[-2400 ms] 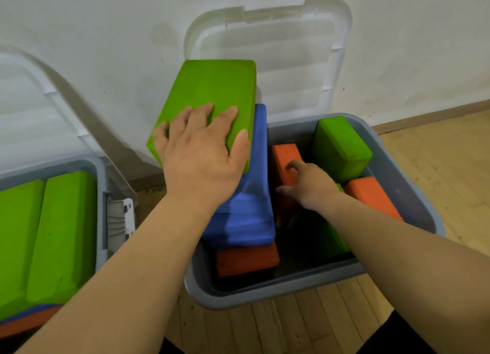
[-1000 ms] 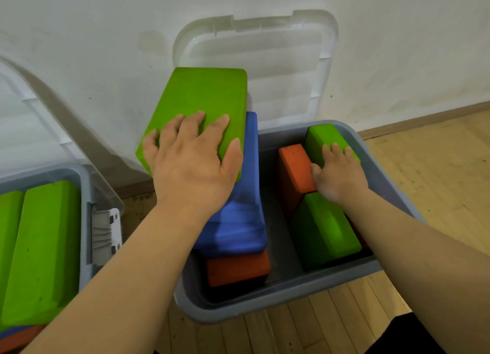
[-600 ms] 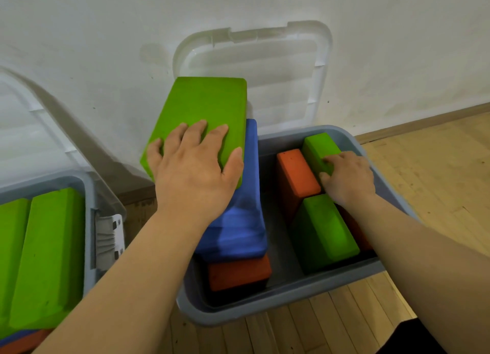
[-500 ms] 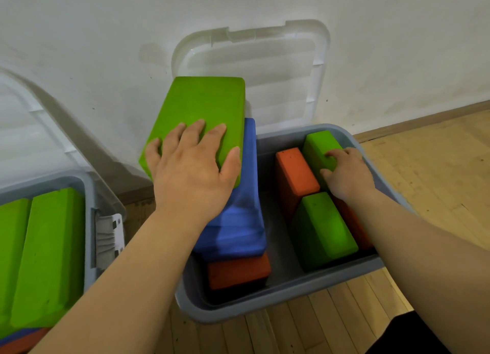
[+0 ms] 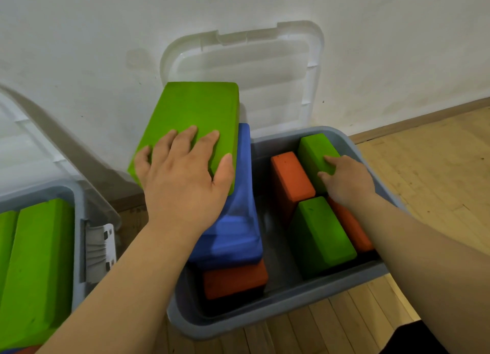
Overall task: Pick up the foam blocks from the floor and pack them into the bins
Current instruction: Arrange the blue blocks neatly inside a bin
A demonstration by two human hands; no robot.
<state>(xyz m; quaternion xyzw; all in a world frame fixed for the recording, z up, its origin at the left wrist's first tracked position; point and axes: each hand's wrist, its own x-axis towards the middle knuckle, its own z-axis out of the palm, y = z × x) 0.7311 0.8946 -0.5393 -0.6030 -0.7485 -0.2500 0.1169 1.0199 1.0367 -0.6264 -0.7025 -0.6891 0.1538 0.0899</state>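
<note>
The grey bin (image 5: 265,316) stands open on the floor in front of me. My left hand (image 5: 183,184) lies spread on a large green block (image 5: 193,110), thumb and little finger over its edges. That block tilts on a blue block (image 5: 233,229), which rests on an orange block (image 5: 233,279) at the bin's left side. My right hand (image 5: 347,181) reaches into the bin's right half, fingers curled on the far green block (image 5: 313,147). Beside it are an orange block (image 5: 289,173), a near green block (image 5: 323,231), and another orange block (image 5: 352,229) partly under my forearm.
A second grey bin (image 5: 77,221) at the left holds green blocks (image 5: 37,261). Both bins' clear lids (image 5: 252,70) lean open against the white wall. Wooden floor (image 5: 437,168) stretches to the right.
My right hand tipped the loose green and orange blocks into rows, then moved onto the far green block. The left hand has stayed on the large green block.
</note>
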